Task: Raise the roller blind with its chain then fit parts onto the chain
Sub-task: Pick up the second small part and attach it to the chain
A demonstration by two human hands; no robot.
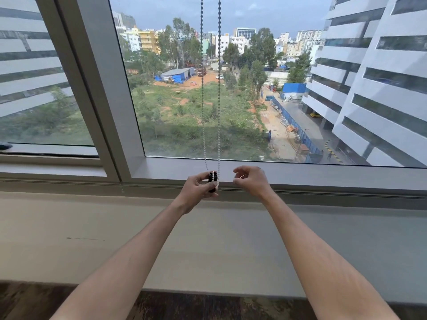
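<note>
Beyond clear glass: green scrub, orange dirt, pale office blocks under grey sky. No blind fabric anywhere across the pane, so raising judged already done; fitting parts now in hand. Below the glass, a pale grey window sill [323, 174], then a wide plain ledge running toward the viewer.

Hanging down mid-pane: white beaded plastic blind chain [219, 125], two strands running near-vertical and close together, converging at the bottom loop right at sill level. Long axis straight up and down.

Left hand [196, 191] closed around a small black cylindrical plastic fitting [212, 184], held upright, its long axis in line with the chain. Right-hand strand lying against the fitting's front and right edge, touching it; left strand dropping in at its top. Whether the beads already sit in a groove, impossible to tell.

Right hand [250, 181] just to the right of the fitting, apart from it, not touching chain or part. Thumb and forefinger curled into a narrow pinch, other fingers loosely bent; nothing clearly seen between the tips, possibly something tiny, too small to tell.

Deciding relation: fitting and chain loop lying directly left of the right hand, same height, short gap between. Left hand nearer, already holding. Likely need: a short leftward reach with the pinch to seat beads or press a second piece on. Risk: chain slipping off the fitting if tension goes slack.
</note>
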